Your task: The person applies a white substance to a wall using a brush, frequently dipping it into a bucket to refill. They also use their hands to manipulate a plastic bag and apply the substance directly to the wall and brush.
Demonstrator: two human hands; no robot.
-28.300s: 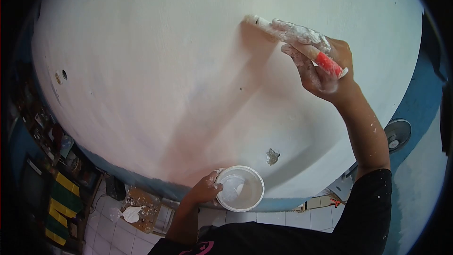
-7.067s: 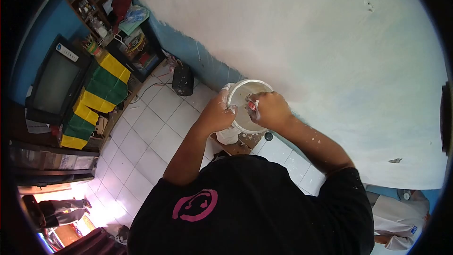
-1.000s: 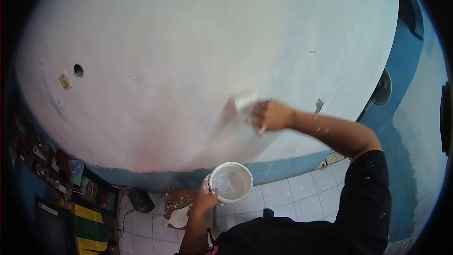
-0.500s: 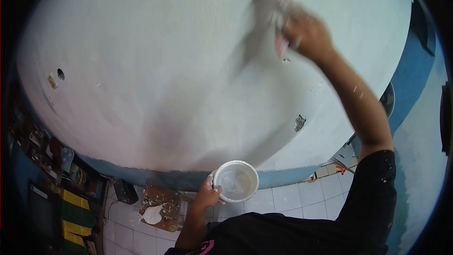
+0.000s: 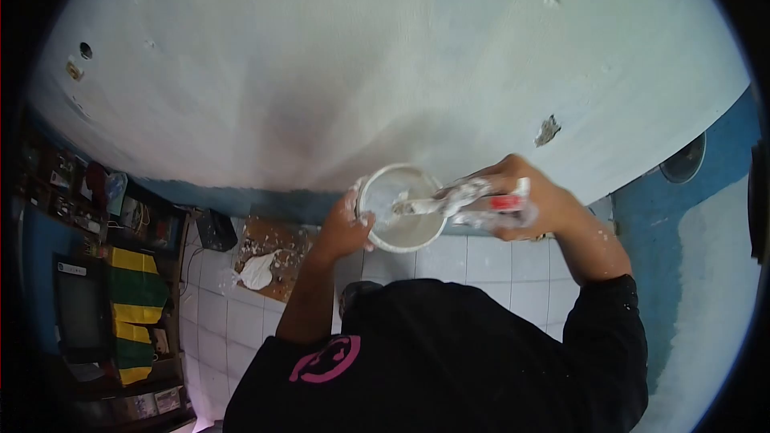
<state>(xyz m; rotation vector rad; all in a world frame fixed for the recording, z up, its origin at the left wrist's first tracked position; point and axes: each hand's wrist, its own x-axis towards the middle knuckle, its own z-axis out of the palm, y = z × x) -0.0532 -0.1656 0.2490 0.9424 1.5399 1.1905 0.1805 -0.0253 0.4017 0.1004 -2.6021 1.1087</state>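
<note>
My left hand (image 5: 346,224) grips the rim of a round white bucket (image 5: 443,228) at its left side, thumb over the edge. Some pale liquid shows inside. My right hand (image 5: 513,196), smeared with white paint, is closed around the handle of a paintbrush (image 5: 469,202) with a red patch on it. The brush lies across the bucket's right rim, its head down inside the bucket. Beyond the bucket stands a broad wall (image 5: 337,56) with a whitish coat.
A chipped hole (image 5: 548,131) marks the wall on the right. Below runs a blue band (image 5: 216,195). A paint-spotted board (image 5: 293,252) with a white cloth (image 5: 257,272) is on the tiled floor (image 5: 489,265). Shelves and a screen (image 5: 83,301) stand at the left.
My right hand has come down from high on the wall, bringing the brush into the bucket. The bucket and my left hand now appear higher in view.
</note>
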